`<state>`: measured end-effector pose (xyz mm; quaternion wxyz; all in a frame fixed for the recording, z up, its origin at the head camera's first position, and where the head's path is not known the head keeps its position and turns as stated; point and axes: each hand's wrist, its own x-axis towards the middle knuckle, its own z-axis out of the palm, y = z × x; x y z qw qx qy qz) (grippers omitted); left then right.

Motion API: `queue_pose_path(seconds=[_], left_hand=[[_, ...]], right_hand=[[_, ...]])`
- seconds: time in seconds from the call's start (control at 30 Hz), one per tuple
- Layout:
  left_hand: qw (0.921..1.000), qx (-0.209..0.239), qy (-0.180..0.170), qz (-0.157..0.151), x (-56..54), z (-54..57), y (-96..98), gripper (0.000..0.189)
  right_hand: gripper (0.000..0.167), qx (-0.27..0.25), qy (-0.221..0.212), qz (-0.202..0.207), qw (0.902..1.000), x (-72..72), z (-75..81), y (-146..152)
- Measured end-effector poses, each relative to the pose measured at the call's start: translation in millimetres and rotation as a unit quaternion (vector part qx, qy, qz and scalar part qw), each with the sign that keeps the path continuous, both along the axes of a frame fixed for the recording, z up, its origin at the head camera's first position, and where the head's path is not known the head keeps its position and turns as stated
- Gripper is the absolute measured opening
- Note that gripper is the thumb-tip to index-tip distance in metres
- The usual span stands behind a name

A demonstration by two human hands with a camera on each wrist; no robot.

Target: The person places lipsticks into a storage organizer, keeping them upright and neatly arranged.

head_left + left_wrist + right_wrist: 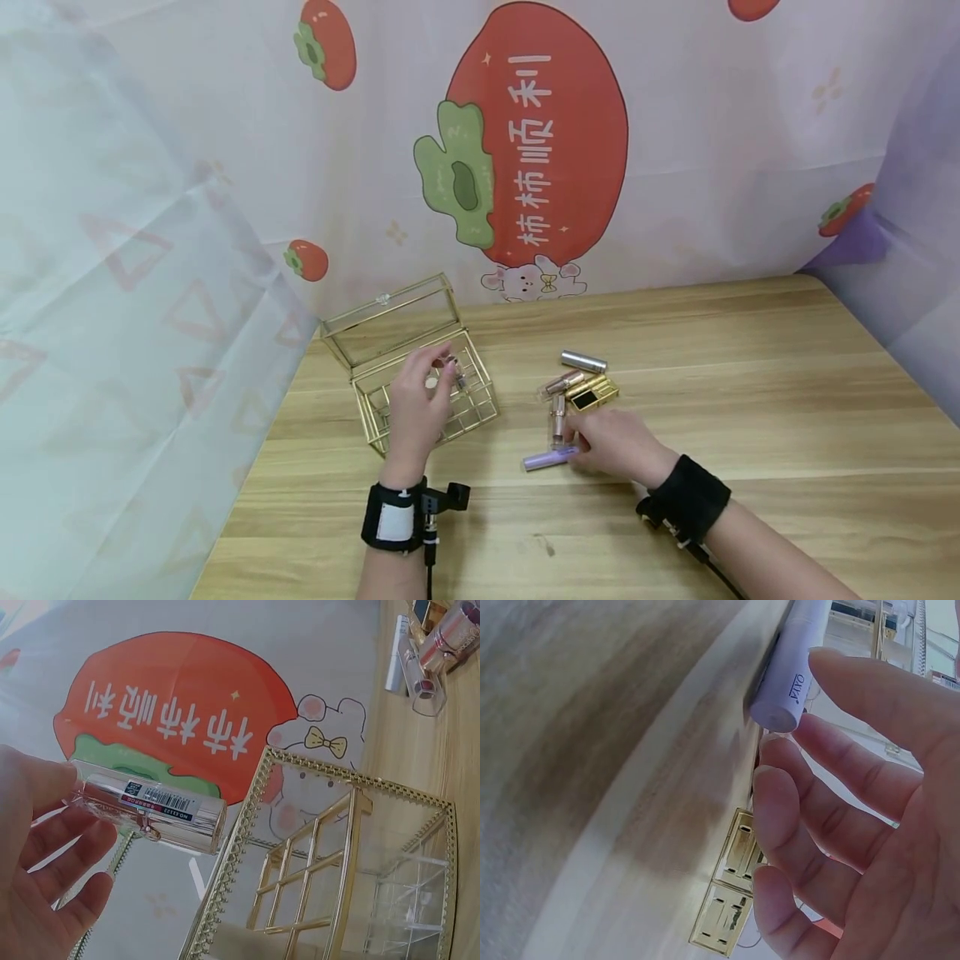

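"Touching the purple OXYA tube (546, 460) on the bench (750, 400): a right hand (615, 442), fingers loosely curled. Is that a pinch?"

"I cannot tell. A clean lift would likely want thumb and forefinger opposed across the barrel, without nudging the rose-gold lipstick (558, 419) just behind."

"And the left hand (420, 400)?"

"Its fingers pinch one end of a clear-cased lipstick (161, 810), barcode showing, above the gold-trimmed glass case (360, 778). Best tipped end-down and centred over one gap in the gold grid (346, 862) before letting go; a slick casing could glance off a bar."

"Farther back?"

"A gold case with a dark window (592, 393), a silver tube (583, 362), and the raised glass lid (383, 299), which the knuckles should avoid, before a persimmon-print curtain (577, 125)."
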<state>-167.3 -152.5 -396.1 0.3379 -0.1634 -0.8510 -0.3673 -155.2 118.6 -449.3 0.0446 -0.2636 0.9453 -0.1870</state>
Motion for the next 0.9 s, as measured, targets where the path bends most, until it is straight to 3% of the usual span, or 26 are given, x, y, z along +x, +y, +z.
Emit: queue_pose_path(seconds=[0.4, 0.9], left_hand=[[0.9996, 0.0, -0.011, 0.027, -1.0, -3.2, -11.7, 0.026], [0.9945, -0.042, -0.078, 0.056, 3.1, -7.4, -17.3, 0.025]], right_hand=[[0.02, 0.017, -0.014, 0.001, 0.9998, 0.0, -1.2, -1], [0.017, 0.019, -0.013, 0.009, 0.9997, -0.4, -4.4, -3]])
